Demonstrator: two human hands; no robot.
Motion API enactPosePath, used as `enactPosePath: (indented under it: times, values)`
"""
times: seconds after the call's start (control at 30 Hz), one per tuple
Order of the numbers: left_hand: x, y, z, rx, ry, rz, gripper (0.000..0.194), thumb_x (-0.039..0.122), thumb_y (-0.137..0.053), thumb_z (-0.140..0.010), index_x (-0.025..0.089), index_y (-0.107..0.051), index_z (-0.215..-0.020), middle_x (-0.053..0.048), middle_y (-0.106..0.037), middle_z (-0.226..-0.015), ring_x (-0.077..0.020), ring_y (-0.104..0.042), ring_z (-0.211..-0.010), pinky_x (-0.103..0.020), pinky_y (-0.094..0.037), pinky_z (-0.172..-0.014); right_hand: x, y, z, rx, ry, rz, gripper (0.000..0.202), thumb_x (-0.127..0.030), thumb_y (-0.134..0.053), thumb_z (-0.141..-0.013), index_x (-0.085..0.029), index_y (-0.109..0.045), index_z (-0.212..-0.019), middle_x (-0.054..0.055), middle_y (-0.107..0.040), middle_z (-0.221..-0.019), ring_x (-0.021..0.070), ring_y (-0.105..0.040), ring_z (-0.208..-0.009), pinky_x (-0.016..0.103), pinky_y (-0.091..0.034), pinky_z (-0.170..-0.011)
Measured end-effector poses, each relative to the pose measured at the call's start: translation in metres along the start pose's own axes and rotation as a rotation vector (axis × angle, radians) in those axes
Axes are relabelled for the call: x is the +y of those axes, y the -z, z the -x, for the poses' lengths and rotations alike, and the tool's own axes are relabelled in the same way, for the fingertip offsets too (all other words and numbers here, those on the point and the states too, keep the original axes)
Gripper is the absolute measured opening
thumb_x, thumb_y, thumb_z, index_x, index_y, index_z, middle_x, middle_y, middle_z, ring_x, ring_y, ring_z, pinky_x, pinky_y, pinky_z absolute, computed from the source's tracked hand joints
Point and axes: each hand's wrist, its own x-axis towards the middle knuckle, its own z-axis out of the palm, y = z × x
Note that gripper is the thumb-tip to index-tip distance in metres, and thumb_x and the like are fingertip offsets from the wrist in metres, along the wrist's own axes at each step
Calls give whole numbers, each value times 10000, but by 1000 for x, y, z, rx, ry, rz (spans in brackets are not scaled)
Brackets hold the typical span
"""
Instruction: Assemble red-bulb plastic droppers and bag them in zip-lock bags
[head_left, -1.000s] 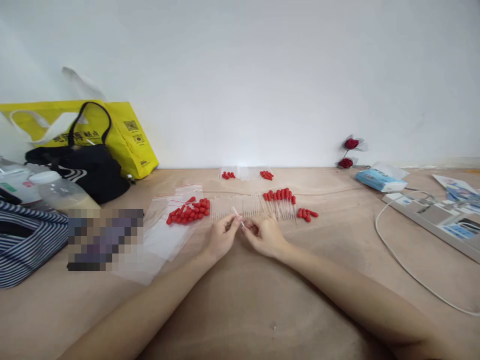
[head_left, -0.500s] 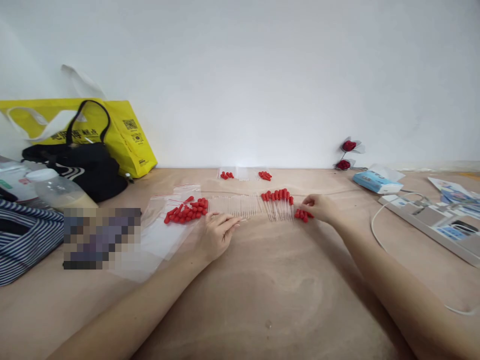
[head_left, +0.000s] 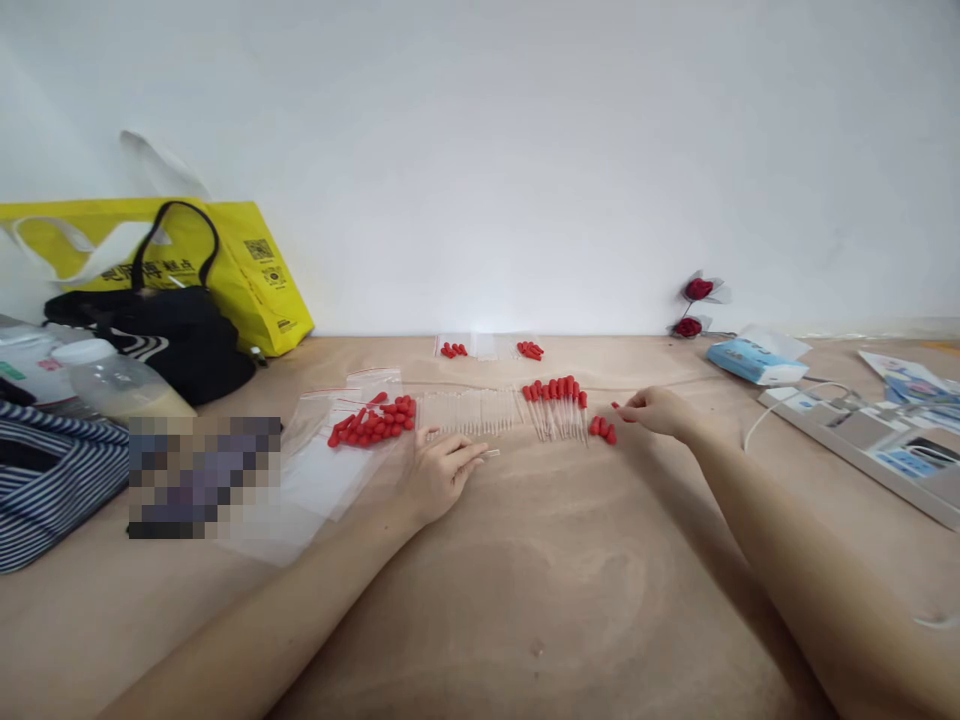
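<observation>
Bare left hand [head_left: 442, 472], bare right hand [head_left: 657, 413], bare forearms [head_left: 341, 572].

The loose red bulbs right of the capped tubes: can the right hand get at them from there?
Probably yes: the right hand is close beside the loose red bulbs, with nothing visible between, though it seems to be pinching another red bulb.

Single head-worn view, facing forward and down, tabletop [head_left: 487, 610] near, wall [head_left: 480, 160] beyond
</observation>
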Motion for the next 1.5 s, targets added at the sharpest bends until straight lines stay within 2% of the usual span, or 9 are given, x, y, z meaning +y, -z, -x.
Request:
enactPosePath:
  times: [0.07,0.17,0.23,0.3,0.4,0.53,1.0,1.27,1.5]
  values:
    - [0,-1,0,0,1,-14,200,231,-450,-855,237,-616,-967,5,-651,-767,-126,-576,-711,-395,-236,-870,-13,-7,6,64,148,-106,194,-353,-572,-690,-166,-620,-677,27,-608,-626,135,-540,-574,225,-371,-496]
    - [-1,-1,1,17,1,-24,208,229,-446,-856,226,-614,-978,1,-650,-751,-122,-575,-682,-405,-236,-875,-42,-34,26,91,552,-314,269,-335,-528,-747,-160,-589,-941,48,-629,-770,140,-564,-654,245,-423,-582]
    - [0,0,1,24,-3,-15,211,219,-433,-861,225,-616,-968,2,-655,-761,-116,-577,-681,-408,-226,-892,-60,-57,43,119,771,-268,268,-295,-513,-772,-174,-583,-1000,62,-627,-861,159,-563,-775,279,-423,-686]
    - [1,1,2,18,-8,-2,212,211,-425,-866,228,-617,-954,6,-659,-775,-110,-580,-688,-406,-217,-908,-73,-77,58,133,893,-135,207,-259,-489,-797,-201,-614,-952,58,-622,-877,172,-548,-837,311,-393,-745]
    - [2,2,2,7,-12,15,208,209,-423,-867,233,-614,-946,8,-666,-799,-110,-588,-711,-404,-208,-925,-81,-95,70,233,921,-29,183,-245,-484,-813,-220,-621,-932,54,-625,-902,178,-540,-852,345,-344,-779]
    - [3,2,1,12,-15,29,199,209,-433,-864,238,-613,-944,7,-676,-820,-120,-598,-728,-419,-198,-930,-81,-102,73,274,961,-5,166,-263,-487,-823,-231,-617,-923,37,-646,-884,172,-543,-834,363,-302,-808]
    - [1,0,2,-13,-73,3,244,160,-463,-839,295,-613,-975,36,-672,-761,-116,-588,-708,-429,-186,-911,-81,-106,72,228,1041,-80,133,-250,-469,-838,-206,-593,-859,16,-662,-797,156,-541,-782,394,-237,-888]
    - [10,3,3,65,-146,-83,290,93,-423,-813,268,-631,-913,26,-663,-691,-110,-555,-629,-415,-219,-870,-77,-107,70,254,1110,-132,128,-295,-509,-818,-211,-603,-797,-5,-656,-714,131,-545,-713,379,-248,-880]
    - [15,5,4,89,-131,-61,234,142,-452,-820,261,-639,-895,28,-659,-674,-107,-542,-598,-396,-232,-838,-77,-105,71,238,1132,-195,141,-329,-530,-806,-223,-615,-765,-16,-658,-699,117,-571,-669,381,-254,-891]
